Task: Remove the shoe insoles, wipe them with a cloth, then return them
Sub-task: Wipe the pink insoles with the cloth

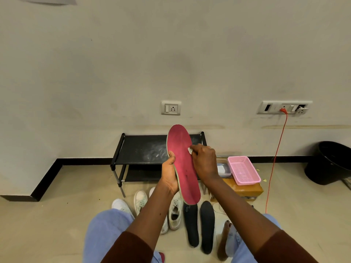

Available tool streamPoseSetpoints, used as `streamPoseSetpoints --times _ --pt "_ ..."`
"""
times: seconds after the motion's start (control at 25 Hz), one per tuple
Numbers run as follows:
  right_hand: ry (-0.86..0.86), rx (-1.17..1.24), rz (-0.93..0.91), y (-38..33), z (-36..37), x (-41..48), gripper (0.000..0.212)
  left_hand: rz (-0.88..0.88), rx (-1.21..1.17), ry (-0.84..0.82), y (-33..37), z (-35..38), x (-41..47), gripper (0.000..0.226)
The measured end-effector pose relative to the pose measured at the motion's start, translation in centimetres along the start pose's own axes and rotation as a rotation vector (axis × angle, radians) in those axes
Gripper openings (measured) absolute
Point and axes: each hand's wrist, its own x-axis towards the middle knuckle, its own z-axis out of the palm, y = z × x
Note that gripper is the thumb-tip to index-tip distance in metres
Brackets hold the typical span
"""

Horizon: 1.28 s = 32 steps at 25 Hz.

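A red insole (182,158) stands upright in front of me, toe end up. My left hand (170,174) grips its left edge, thumb on the red face. My right hand (204,162) pinches a small white cloth (190,150) and presses it against the insole's right side. Two black insoles (199,224) lie side by side on the floor below. Several white sneakers (175,211) sit on the floor left of them.
A low black shoe rack (140,149) stands against the wall. A pink basket (244,170) rests on a brown box (245,190), beside a clear container (224,168). An orange cable (273,162) hangs from a wall socket. A black bin (330,162) stands far right.
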Motion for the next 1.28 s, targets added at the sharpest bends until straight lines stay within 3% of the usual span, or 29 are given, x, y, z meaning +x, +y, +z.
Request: streamPoseSetpoints --times 0.24,0.56,1.16,1.28 --pt "-0.139 -0.107 -0.114 0.1 -0.1 -1.2 0.019 0.016 0.001 -0.032 0.0 -0.4 0.5 0.051" --pt "-0.401 -0.192 -0.048 -0.6 -0.7 -2.9 0.027 0.009 0.032 0.003 -0.2 -0.3 0.9 0.052" --pt "-0.095 -0.1 -0.005 0.7 -0.3 1.8 0.02 -0.045 0.056 -0.005 -0.9 -0.6 0.4 0.045" --pt "-0.116 -0.116 -0.032 1.1 -0.6 2.3 0.02 -0.05 0.057 -0.013 -1.0 -0.8 0.4 0.045"
